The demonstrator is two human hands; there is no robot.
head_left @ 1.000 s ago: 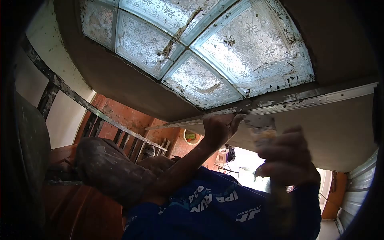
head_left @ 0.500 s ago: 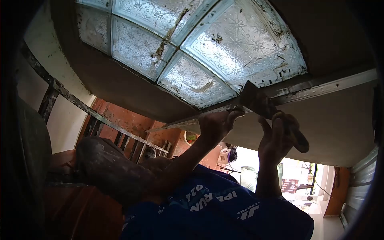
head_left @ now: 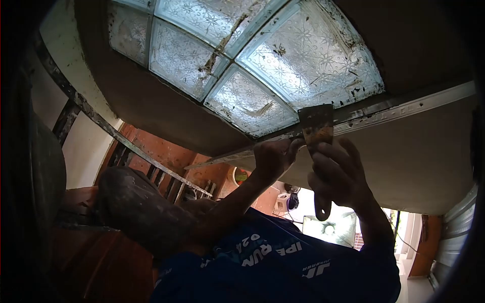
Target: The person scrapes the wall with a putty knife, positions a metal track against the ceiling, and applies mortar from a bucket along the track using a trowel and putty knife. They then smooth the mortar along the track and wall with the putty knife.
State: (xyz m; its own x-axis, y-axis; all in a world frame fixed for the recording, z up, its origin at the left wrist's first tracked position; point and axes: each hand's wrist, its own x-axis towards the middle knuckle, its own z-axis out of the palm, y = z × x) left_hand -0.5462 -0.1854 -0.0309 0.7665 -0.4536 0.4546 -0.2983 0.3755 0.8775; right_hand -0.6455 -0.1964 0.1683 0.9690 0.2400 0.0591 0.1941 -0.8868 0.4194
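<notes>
My right hand point(head_left: 338, 171) is closed around a putty knife point(head_left: 316, 123). Its wide dark blade points up, with the upper end overlapping the lower edge of the glass blocks and the long straightedge; contact there is hard to judge. The handle's end hangs below my fingers. To its left, my left hand point(head_left: 275, 157) is curled against the straightedge point(head_left: 394, 112), thumb raised close to the blade. This pale, stained bar runs diagonally along the wall edge beneath the patterned glass blocks point(head_left: 308, 55), which carry dark smears. My left fingers are partly hidden.
Grey plaster point(head_left: 166, 123) surrounds the glass blocks. A curved, spattered metal railing point(head_left: 96, 121) passes on the left beside my bent knee point(head_left: 126, 197). Lower down are a reddish floor point(head_left: 156, 146), a white stool-like object point(head_left: 283, 202) and a bright opening. Corrugated sheeting point(head_left: 457, 237) stands at right.
My right hand has shifted left and turned the putty knife from a slant to nearly upright, blade against the bar's outline. My left hand stays at the straightedge. The view has shifted slightly.
</notes>
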